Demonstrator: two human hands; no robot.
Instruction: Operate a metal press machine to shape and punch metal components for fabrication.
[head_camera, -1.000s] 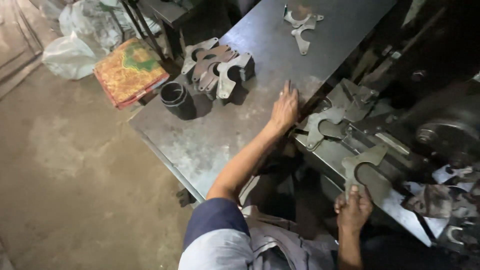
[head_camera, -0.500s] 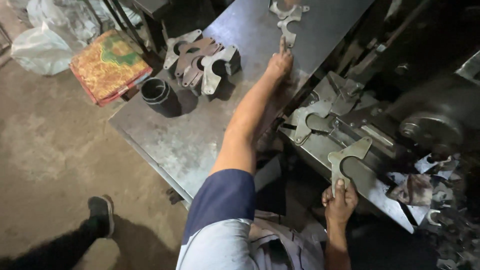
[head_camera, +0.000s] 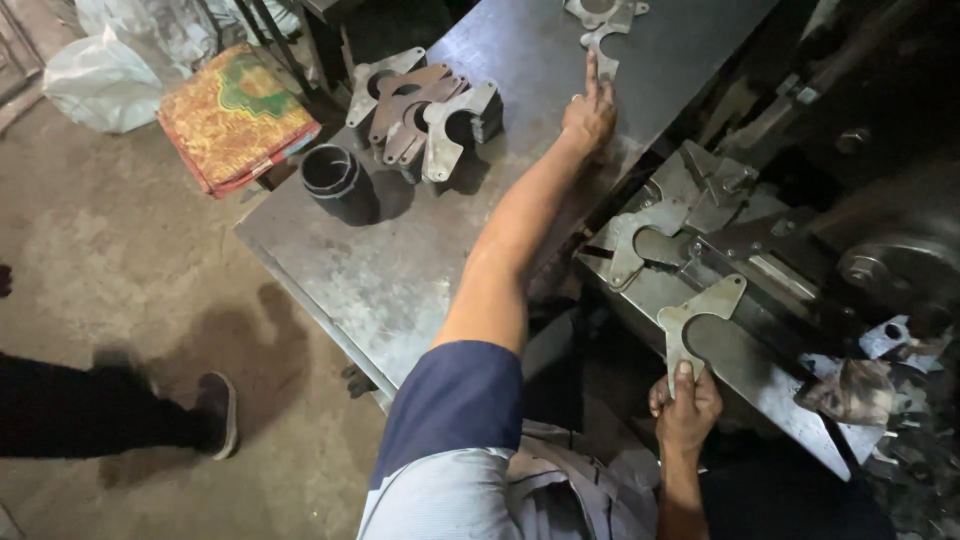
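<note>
Forked metal plate (head_camera: 697, 312) in right hand (head_camera: 685, 408), left hand (head_camera: 588, 115) on far plate (head_camera: 601, 22)

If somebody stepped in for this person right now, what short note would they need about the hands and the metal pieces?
Left hand: stretched across the steel table, forefinger touching the flat plate at the far end; not gripping it.
Right hand: holds a forked plate by its lower end, beside the machine.
Another forked plate lies in the machine.
A stack of plates and a black ring sit on the table.
Done: one plate in hand. Left: the far plate is not yet picked up.
</note>
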